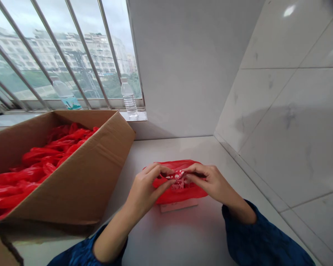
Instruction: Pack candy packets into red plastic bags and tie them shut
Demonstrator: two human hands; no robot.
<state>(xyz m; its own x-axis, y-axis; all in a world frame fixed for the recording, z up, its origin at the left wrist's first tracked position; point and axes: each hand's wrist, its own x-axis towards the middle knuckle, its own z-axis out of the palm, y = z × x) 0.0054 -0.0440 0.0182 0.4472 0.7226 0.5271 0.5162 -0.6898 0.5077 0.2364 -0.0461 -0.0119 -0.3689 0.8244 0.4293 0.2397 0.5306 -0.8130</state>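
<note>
Between my two hands is a small red piece with white dots (178, 174), which looks like fabric or ribbon. My left hand (148, 184) pinches its left end between thumb and fingers. At its right end, my right hand (207, 180) grips it the same way. Under it lies an opened red plastic bag (166, 197), with more small pinkish-red patterned pieces (178, 184) showing inside; their kind is unclear. A flat pale piece like card (180, 205) sticks out from below the bag's near edge.
A large open cardboard box (100, 162) on the left holds many red plastic bags (50, 159). Two plastic bottles, one clear (129, 99) and one with a blue label (66, 95), stand by the barred window. A tiled wall (294, 147) bounds the white tabletop (194, 236) on the right.
</note>
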